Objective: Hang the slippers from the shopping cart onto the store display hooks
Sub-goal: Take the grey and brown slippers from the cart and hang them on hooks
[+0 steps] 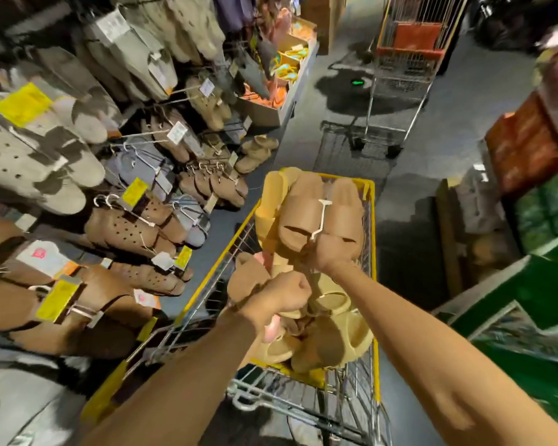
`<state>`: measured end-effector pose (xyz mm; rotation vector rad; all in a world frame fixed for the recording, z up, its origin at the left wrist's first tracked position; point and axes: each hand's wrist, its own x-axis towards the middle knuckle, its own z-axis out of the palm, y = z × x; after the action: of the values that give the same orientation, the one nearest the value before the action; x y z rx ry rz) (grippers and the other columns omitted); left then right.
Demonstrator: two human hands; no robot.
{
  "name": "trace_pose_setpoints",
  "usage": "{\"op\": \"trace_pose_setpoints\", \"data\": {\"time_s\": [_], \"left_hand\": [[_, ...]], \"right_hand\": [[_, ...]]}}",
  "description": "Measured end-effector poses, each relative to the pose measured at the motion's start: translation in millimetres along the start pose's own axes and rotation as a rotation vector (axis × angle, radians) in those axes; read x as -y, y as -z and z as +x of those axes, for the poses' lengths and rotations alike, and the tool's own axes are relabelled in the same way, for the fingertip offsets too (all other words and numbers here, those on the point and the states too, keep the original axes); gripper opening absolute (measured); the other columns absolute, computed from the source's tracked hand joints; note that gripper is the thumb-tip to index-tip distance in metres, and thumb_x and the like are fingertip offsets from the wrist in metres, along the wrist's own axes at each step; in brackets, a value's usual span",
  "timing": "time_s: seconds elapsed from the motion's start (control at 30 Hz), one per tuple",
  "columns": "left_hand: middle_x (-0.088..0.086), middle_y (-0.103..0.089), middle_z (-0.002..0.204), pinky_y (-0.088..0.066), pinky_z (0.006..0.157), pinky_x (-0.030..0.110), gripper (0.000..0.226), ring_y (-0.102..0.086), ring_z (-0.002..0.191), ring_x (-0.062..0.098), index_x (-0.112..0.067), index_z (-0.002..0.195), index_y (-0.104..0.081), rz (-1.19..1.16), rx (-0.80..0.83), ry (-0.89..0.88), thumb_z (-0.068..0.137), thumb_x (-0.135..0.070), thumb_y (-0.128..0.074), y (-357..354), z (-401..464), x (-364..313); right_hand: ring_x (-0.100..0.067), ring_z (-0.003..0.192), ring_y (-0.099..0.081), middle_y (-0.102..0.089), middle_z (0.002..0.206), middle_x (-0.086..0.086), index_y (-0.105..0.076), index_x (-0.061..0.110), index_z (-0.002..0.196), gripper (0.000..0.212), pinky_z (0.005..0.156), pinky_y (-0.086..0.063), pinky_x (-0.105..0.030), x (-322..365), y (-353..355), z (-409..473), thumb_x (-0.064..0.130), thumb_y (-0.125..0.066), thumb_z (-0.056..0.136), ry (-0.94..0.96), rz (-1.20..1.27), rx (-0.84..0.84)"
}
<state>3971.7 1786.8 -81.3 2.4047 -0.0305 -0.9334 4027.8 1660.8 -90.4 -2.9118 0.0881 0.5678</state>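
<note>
A yellow-rimmed wire shopping cart [371,220] stands in front of me, piled with tan and yellow slippers [332,336]. My right hand [327,255] is shut on a brown slipper pair [306,214] joined by a white plastic hanger [322,217], held up above the cart. My left hand [284,296] is closed around another brown slipper [248,278] at the cart's left side. The display hooks [149,133] stick out of the rack on the left, most of them carrying hanging slippers with price tags.
A second wire cart [400,75] with a red panel stands farther down the aisle. Cardboard boxes of orange and yellow footwear [284,78] sit at the rack's far end. Red and green crates [535,175] are stacked on the right. Grey floor runs between.
</note>
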Motion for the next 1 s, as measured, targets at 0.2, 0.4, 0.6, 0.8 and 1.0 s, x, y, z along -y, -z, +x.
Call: {"op": "trace_pose_setpoints", "data": {"time_s": [0.2, 0.4, 0.6, 0.8, 1.0], "left_hand": [[0.005, -0.064, 0.114, -0.045, 0.076, 0.032, 0.048, -0.06, 0.105, 0.025, -0.012, 0.125, -0.05, -0.138, -0.181, 0.015, 0.09, -0.044, -0.062, 10.4, -17.0, -3.6], [0.009, -0.055, 0.125, -0.048, 0.089, 0.034, 0.055, -0.056, 0.119, 0.033, -0.015, 0.136, -0.044, -0.482, -0.531, 0.019, 0.085, -0.023, -0.065, 40.2, -72.8, -11.2], [-0.003, -0.063, 0.122, -0.047, 0.069, 0.005, 0.043, -0.059, 0.11, 0.012, -0.015, 0.137, -0.057, -0.99, -0.86, -0.159, 0.095, -0.006, -0.059, 94.1, -162.7, 26.6], [0.0, -0.064, 0.078, -0.049, 0.07, 0.03, 0.007, -0.063, 0.079, 0.018, -0.022, 0.086, -0.066, -0.645, -1.085, -0.161, 0.09, -0.017, -0.069, 145.3, -296.5, 90.9], [0.011, -0.07, 0.093, -0.056, 0.076, 0.035, 0.03, -0.066, 0.082, 0.023, -0.007, 0.106, -0.067, -0.23, -1.116, -0.032, 0.075, -0.006, -0.071, 167.2, -449.3, 158.6]], "right_hand": [[-0.032, 0.082, -0.065, -0.068, 0.085, -0.015, -0.07, 0.004, 0.087, 0.041, 0.061, -0.039, -0.034, 21.5, 41.2, -22.3, 0.035, -0.049, 0.101, -0.071, 0.549, -0.254], [-0.022, 0.074, -0.056, -0.065, 0.096, -0.012, -0.07, 0.002, 0.106, 0.022, 0.041, -0.035, -0.017, 77.2, 108.1, -80.2, 0.019, -0.062, 0.096, -0.079, 1.259, -0.22], [-0.011, 0.05, -0.051, -0.058, 0.059, 0.0, -0.059, 0.018, 0.068, 0.026, 0.055, -0.04, -0.026, 163.8, 144.9, -167.0, 0.018, -0.062, 0.094, 0.089, 1.745, 0.025], [-0.002, 0.04, -0.044, -0.058, 0.061, 0.003, -0.058, 0.018, 0.065, 0.031, 0.039, -0.029, -0.011, 254.0, 166.7, -271.3, 0.014, -0.058, 0.097, 0.23, 1.743, 0.293], [-0.001, 0.041, -0.04, -0.061, 0.06, 0.009, -0.061, 0.017, 0.077, 0.027, 0.042, -0.027, -0.012, 336.3, 162.8, -403.3, 0.018, -0.05, 0.102, 0.41, 1.661, 0.552]]}}
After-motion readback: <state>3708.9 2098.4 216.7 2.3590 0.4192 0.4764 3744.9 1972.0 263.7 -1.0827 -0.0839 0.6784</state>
